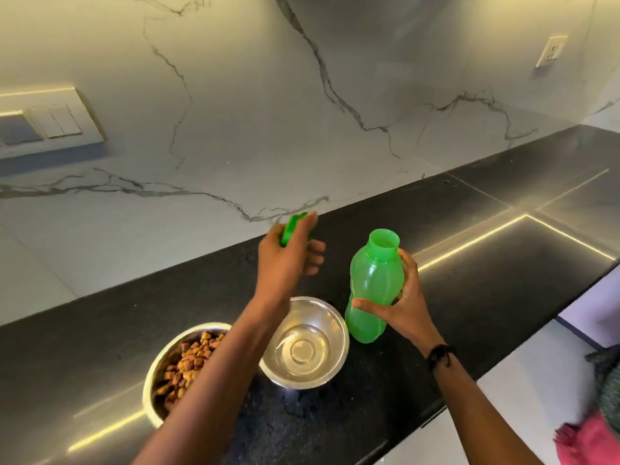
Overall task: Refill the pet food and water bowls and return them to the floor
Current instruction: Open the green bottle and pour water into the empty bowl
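At a black stone counter [486,297] backed by a white marble-veined wall [235,112], I stand with both hands over two steel bowls. My right hand [407,307] wraps around a translucent green bottle [374,286], thumb across its front and fingers behind it, that grip closed firmly on the bottle's middle. The bottle stands upright with its mouth uncapped; whether its base rests on the counter or hangs just above it, I cannot tell. My left hand [288,260] is raised toward the counter's back edge, near the wall, its grip closed on the green cap [292,228], which shows between thumb and fingers.

Just left of the bottle, the water bowl [307,344] sits on the counter, clear water pooled in its bottom. Beside it, to the left and closer to the counter's front edge, the food bowl [183,367] holds brown kibble [188,360]; my left forearm crosses over its right side and hides part of it. The two bowls sit close together, though my arm covers the point where their rims would meet.

A black band [439,355] circles my right wrist. A switch plate [50,120] is set into the wall at far left, and a socket [552,50] at upper right.
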Motion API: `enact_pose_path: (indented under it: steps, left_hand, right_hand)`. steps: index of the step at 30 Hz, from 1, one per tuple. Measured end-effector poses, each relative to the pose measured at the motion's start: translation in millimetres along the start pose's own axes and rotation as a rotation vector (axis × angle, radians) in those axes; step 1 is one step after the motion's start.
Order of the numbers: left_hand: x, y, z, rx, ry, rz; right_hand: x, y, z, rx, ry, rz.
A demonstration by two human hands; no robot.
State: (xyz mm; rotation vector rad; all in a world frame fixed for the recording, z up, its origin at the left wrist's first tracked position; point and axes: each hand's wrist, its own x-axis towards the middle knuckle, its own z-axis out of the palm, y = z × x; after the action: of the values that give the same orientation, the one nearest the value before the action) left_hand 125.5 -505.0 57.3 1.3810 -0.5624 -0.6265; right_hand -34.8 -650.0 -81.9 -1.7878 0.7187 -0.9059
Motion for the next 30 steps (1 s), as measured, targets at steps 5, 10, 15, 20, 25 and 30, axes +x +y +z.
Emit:
enact_pose_path:
  steps: [5,10,15,20,25,30]
  left_hand:
    - [-22,-43,-50,-0.100,0.085,-0.267]
    - [-35,-71,-71,-0.198,0.159,-0.394]
    - [-44,-84,-81,-0.228,0.226,-0.413]
    - [-51,-92,-83,-0.220,0.327,-0.397]
    - [-58,-100,-81,-0.234,0.345,-0.385]
    - [-59,-106,-85,-0.264,0.392,-0.388]
  right_hand:
    - [-4,4,12,0.004,0.042,0.019]
    - [-1,-1,14,0.002,0.088,0.044]
    - [-3,-9,10,-0.049,0.045,0.041]
    - [-10,-25,-1,-0.263,-0.107,-0.033]
    - [-14,-43,-10,-0.447,-0.210,-0.107]
    - [-19,-52,-9,-0.626,-0.258,-0.124]
